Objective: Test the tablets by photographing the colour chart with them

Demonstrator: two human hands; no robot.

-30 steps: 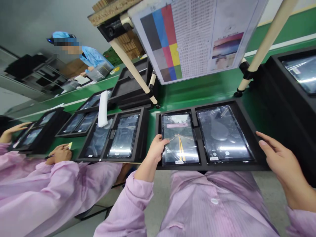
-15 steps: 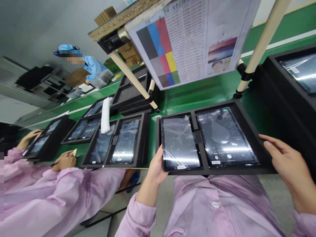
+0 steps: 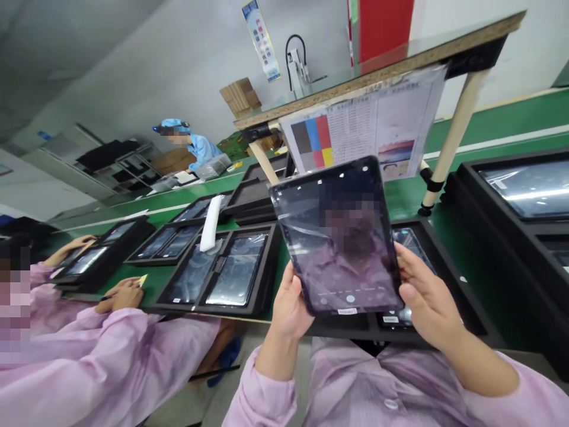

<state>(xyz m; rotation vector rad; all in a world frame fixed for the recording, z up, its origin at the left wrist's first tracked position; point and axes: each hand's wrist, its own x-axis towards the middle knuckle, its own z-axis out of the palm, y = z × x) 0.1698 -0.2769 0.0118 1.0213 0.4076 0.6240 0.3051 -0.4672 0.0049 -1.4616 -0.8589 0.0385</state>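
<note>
A tablet [image 3: 342, 261] with a film-covered dark screen is held up and tilted toward me, above a black foam tray [image 3: 466, 308]. My left hand [image 3: 291, 302] grips its lower left edge, thumb at the front. On the opposite side, my right hand [image 3: 429, 296] holds the right edge. The screen shows small icons and a round button near the bottom, and a white label sits on the lower rim. A second tablet [image 3: 411, 243] lies in the tray's right compartment, partly hidden by the raised tablet and my right hand.
More foam trays with tablets [image 3: 235, 270] stand to the left, a white foam strip [image 3: 211, 222] on one. A co-worker's hands [image 3: 127, 293] hold a pen and something yellow. Stacked trays [image 3: 502, 237] rise at right. A shelf on poles [image 3: 456, 136] carries a printed chart [image 3: 355, 127].
The left tablet has been lifted out of the tray and tilted up. My right hand has moved from the tray's right edge onto the tablet. The view has tipped upward.
</note>
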